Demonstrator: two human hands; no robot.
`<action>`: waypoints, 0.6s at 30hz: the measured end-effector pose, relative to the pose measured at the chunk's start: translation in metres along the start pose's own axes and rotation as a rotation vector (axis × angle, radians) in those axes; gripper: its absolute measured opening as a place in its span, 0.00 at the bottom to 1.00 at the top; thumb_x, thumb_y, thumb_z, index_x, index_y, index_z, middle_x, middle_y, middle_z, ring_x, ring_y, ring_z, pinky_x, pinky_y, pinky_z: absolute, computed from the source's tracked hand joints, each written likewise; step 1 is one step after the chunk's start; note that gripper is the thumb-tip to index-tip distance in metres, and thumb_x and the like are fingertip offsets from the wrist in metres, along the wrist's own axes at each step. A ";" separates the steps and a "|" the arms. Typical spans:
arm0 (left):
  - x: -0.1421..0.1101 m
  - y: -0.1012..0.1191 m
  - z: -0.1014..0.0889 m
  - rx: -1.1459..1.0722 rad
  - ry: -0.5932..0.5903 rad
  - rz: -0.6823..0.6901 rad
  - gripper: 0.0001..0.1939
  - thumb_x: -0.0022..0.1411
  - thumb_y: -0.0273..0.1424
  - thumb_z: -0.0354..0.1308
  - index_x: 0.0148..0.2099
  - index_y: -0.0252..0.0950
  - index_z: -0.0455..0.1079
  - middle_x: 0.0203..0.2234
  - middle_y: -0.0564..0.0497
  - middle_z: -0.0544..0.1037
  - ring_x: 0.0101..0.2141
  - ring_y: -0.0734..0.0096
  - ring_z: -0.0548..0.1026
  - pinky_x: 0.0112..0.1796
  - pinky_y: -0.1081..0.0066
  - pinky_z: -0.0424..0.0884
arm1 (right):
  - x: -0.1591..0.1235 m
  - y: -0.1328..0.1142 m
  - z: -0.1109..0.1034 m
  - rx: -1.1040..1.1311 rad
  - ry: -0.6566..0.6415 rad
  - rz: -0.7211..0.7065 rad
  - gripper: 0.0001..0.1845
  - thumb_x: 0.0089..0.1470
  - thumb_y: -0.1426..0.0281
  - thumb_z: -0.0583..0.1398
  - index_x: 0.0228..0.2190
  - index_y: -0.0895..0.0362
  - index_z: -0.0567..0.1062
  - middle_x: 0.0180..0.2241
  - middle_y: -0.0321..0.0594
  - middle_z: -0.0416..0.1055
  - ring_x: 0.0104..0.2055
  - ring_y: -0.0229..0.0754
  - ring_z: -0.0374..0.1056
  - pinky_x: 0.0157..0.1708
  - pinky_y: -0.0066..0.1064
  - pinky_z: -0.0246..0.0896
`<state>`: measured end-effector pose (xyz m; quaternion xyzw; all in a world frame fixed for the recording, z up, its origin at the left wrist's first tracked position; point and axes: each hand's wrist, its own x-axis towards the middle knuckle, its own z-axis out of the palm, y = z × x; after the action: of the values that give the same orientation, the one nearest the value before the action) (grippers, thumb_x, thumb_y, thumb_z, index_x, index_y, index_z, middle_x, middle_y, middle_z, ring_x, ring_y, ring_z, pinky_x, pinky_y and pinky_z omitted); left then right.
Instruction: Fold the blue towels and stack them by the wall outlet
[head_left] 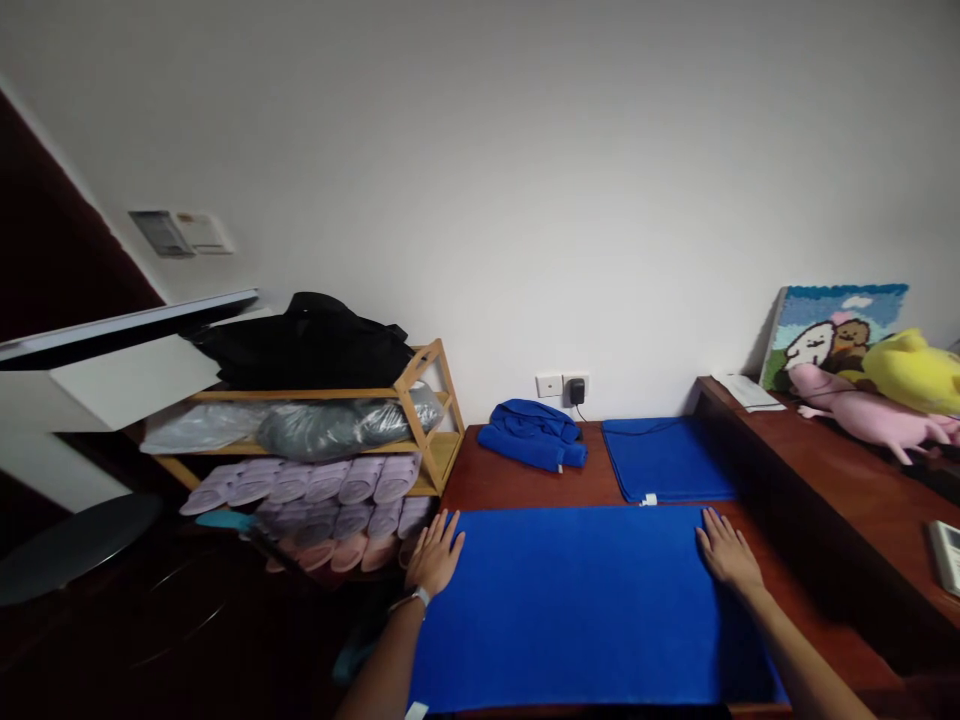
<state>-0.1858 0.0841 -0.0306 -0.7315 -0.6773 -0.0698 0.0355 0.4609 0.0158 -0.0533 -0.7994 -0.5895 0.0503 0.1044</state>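
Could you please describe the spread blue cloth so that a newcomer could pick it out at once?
Against the pale wall stands a reddish-brown table. On its near part lies a wide blue cloth, with the left hand and right hand near its far corners. It is spread flat and larger than the bunched blue bundle and the folded blue cloth behind it.

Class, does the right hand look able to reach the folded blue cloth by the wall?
Probably yes: the right hand rests on the spread blue cloth, close to the folded blue cloth, with nothing visible standing between them.
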 end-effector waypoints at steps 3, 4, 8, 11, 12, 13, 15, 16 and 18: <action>0.003 0.006 -0.012 0.036 -0.002 0.006 0.31 0.74 0.44 0.38 0.73 0.37 0.55 0.71 0.42 0.57 0.70 0.57 0.57 0.67 0.52 0.52 | -0.006 -0.017 -0.011 0.023 0.044 -0.002 0.39 0.62 0.55 0.41 0.66 0.60 0.65 0.69 0.54 0.57 0.71 0.60 0.52 0.67 0.56 0.47; 0.003 0.011 -0.016 0.039 0.014 0.014 0.32 0.74 0.43 0.38 0.73 0.35 0.54 0.71 0.41 0.57 0.70 0.57 0.56 0.68 0.52 0.51 | -0.011 -0.029 -0.015 0.030 0.068 -0.015 0.40 0.62 0.55 0.40 0.66 0.60 0.65 0.69 0.55 0.57 0.71 0.60 0.52 0.68 0.58 0.45; -0.015 0.054 -0.025 -0.021 0.069 0.125 0.31 0.76 0.43 0.35 0.72 0.33 0.56 0.71 0.41 0.58 0.70 0.59 0.56 0.68 0.55 0.52 | -0.045 -0.116 -0.017 0.082 0.075 -0.213 0.40 0.66 0.57 0.38 0.68 0.68 0.57 0.71 0.54 0.51 0.74 0.55 0.44 0.71 0.52 0.36; -0.043 0.096 -0.019 -0.102 0.041 0.267 0.31 0.76 0.46 0.37 0.72 0.39 0.56 0.71 0.46 0.58 0.70 0.61 0.56 0.68 0.55 0.53 | -0.079 -0.203 0.000 0.121 0.006 -0.384 0.38 0.67 0.53 0.41 0.69 0.62 0.57 0.71 0.45 0.51 0.74 0.46 0.44 0.72 0.41 0.36; -0.053 0.108 -0.016 -0.120 0.032 0.291 0.31 0.76 0.47 0.37 0.73 0.41 0.55 0.72 0.47 0.57 0.70 0.61 0.55 0.68 0.55 0.53 | -0.090 -0.231 0.006 0.141 -0.030 -0.447 0.38 0.68 0.53 0.40 0.70 0.62 0.55 0.72 0.45 0.49 0.74 0.46 0.42 0.72 0.42 0.35; -0.061 0.117 -0.013 -0.132 0.024 0.298 0.31 0.76 0.47 0.37 0.74 0.42 0.53 0.72 0.48 0.56 0.71 0.61 0.54 0.68 0.54 0.53 | -0.099 -0.255 0.013 0.153 -0.066 -0.496 0.38 0.68 0.52 0.39 0.70 0.61 0.54 0.72 0.44 0.47 0.75 0.46 0.41 0.73 0.43 0.35; -0.074 0.128 -0.010 -0.140 -0.003 0.286 0.31 0.76 0.48 0.37 0.74 0.43 0.50 0.72 0.48 0.55 0.71 0.61 0.53 0.68 0.53 0.53 | -0.113 -0.291 0.023 0.161 -0.134 -0.552 0.39 0.68 0.52 0.38 0.70 0.62 0.52 0.73 0.46 0.44 0.75 0.47 0.39 0.72 0.45 0.34; -0.078 0.130 -0.009 -0.139 -0.022 0.275 0.31 0.76 0.48 0.36 0.75 0.43 0.50 0.73 0.48 0.54 0.71 0.61 0.52 0.68 0.53 0.53 | -0.117 -0.301 0.026 0.157 -0.159 -0.557 0.39 0.68 0.52 0.38 0.70 0.62 0.51 0.73 0.46 0.43 0.75 0.48 0.38 0.72 0.46 0.34; -0.081 0.131 -0.011 -0.136 -0.048 0.251 0.31 0.76 0.48 0.35 0.75 0.44 0.49 0.73 0.49 0.53 0.71 0.62 0.51 0.69 0.53 0.52 | -0.117 -0.304 0.028 0.145 -0.191 -0.536 0.39 0.68 0.53 0.38 0.71 0.63 0.50 0.73 0.47 0.42 0.75 0.48 0.37 0.73 0.47 0.33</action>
<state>-0.0622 -0.0078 -0.0269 -0.8127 -0.5748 -0.0929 -0.0221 0.1365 -0.0066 -0.0167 -0.5974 -0.7816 0.1379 0.1147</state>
